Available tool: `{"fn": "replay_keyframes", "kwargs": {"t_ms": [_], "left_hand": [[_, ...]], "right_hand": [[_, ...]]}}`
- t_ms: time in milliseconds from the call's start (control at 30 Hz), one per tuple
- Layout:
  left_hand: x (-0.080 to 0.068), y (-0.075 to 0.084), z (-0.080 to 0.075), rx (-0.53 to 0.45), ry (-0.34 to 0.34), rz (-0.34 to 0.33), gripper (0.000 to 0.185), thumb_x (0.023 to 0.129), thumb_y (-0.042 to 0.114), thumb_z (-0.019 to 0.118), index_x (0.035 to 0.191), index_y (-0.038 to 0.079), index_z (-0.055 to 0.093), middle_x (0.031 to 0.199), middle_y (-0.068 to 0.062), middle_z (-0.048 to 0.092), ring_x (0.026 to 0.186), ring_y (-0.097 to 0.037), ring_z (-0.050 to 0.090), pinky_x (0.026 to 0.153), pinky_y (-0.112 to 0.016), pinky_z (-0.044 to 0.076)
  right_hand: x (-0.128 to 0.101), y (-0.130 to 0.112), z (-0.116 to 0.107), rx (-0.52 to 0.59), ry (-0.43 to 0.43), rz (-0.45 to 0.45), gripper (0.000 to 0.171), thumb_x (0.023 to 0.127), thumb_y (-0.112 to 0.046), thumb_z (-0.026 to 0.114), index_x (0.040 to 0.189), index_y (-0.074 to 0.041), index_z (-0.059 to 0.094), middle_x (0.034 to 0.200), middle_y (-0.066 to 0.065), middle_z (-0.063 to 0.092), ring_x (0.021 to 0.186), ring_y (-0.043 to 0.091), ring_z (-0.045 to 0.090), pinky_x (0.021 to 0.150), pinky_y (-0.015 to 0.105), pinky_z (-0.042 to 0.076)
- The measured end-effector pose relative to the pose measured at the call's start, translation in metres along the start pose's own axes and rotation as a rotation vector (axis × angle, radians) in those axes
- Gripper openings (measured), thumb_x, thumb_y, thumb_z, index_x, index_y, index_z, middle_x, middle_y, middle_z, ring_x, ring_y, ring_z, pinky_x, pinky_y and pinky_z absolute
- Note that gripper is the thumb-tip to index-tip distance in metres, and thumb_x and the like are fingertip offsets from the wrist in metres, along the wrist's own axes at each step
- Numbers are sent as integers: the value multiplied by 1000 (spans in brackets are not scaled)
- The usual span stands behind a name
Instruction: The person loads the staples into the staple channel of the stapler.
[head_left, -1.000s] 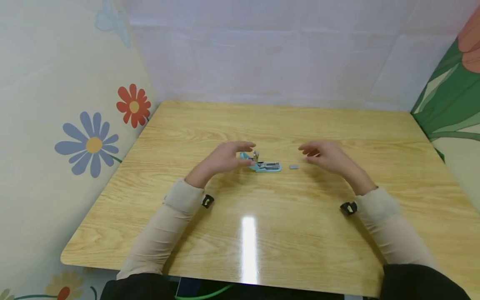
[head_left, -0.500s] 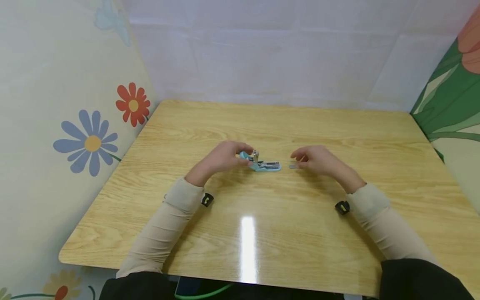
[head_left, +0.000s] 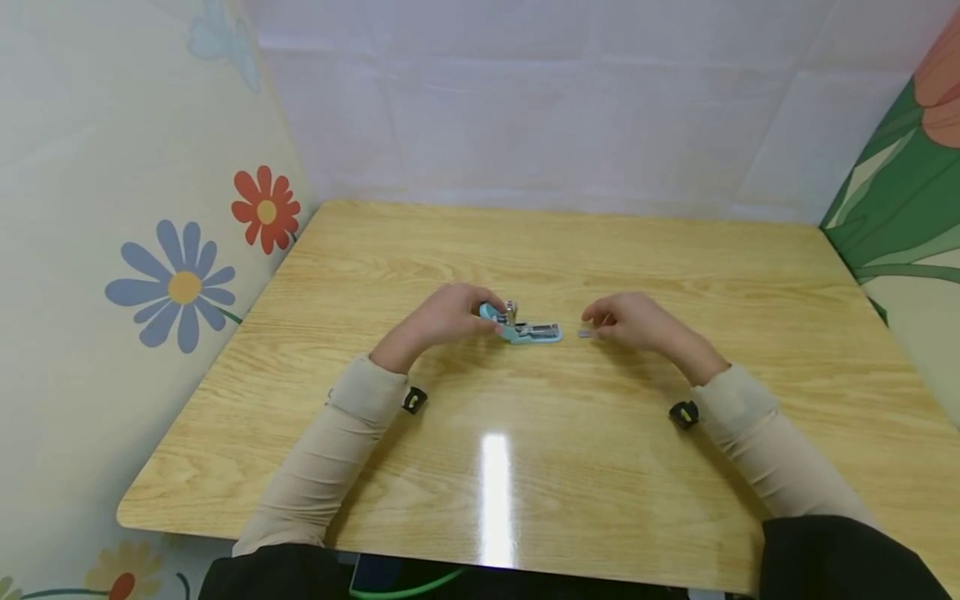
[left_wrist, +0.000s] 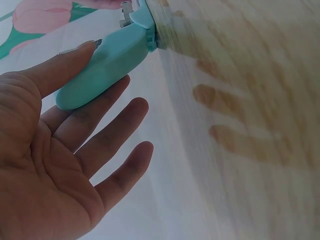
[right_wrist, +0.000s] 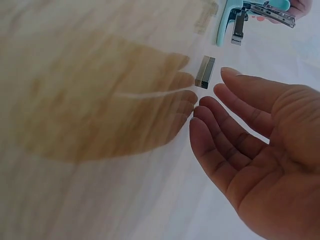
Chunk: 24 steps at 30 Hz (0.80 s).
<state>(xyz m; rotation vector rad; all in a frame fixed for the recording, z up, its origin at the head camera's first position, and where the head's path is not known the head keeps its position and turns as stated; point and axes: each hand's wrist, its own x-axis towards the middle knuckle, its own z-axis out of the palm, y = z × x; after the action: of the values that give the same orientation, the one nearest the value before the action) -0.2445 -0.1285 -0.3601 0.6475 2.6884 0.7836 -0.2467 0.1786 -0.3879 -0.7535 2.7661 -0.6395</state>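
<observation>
A light-blue stapler [head_left: 534, 335] lies opened out on the table, its metal magazine showing. My left hand [head_left: 453, 315] pinches its raised turquoise handle [left_wrist: 105, 70] between thumb and index finger; the other fingers spread loosely beneath. To the right of the stapler lies a short grey strip of staples [right_wrist: 205, 72]. My right hand [head_left: 636, 321] hovers beside this strip with relaxed, slightly bent fingers. In the right wrist view the thumb and fingertips are right by the strip's near end, with a small gap showing between them.
The wooden table [head_left: 600, 467] reflects light near its front edge. A white sheet [head_left: 540, 125] hangs behind it, and walls with painted flowers [head_left: 187, 290] stand at the sides. A green cable [head_left: 408, 587] shows below the front edge.
My right hand has moved left and down to the staple strip, then stayed nearly still. The left hand keeps its hold on the stapler, which stays in place.
</observation>
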Motion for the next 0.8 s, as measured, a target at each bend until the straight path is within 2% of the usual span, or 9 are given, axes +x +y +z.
{"fn": "replay_keyframes", "kwargs": {"t_ms": [200, 467, 800], "left_hand": [[-1, 0, 0, -5, -6, 0, 32, 90, 33, 70, 119, 21, 69, 109, -1, 69, 83, -19, 55, 75, -35, 44], [0, 0, 1, 5, -7, -1, 32, 90, 33, 70, 120, 21, 69, 108, 1, 70, 81, -17, 55, 74, -33, 44], [0, -1, 0, -2, -10, 6, 31, 91, 33, 69, 120, 22, 68, 96, 0, 69, 73, -17, 53, 68, -33, 43]], "right_hand": [[1, -1, 1, -40, 0, -28, 27, 90, -11, 67, 116, -5, 70, 104, 11, 73, 98, 26, 67, 89, 45, 51], [2, -6, 3, -17, -20, -11, 23, 92, -16, 68, 113, -6, 72, 104, 9, 73, 97, 24, 67, 87, 42, 53], [6, -9, 3, -53, -22, -18, 14, 90, -15, 70, 102, -8, 74, 99, 7, 73, 93, 22, 67, 86, 41, 53]]}}
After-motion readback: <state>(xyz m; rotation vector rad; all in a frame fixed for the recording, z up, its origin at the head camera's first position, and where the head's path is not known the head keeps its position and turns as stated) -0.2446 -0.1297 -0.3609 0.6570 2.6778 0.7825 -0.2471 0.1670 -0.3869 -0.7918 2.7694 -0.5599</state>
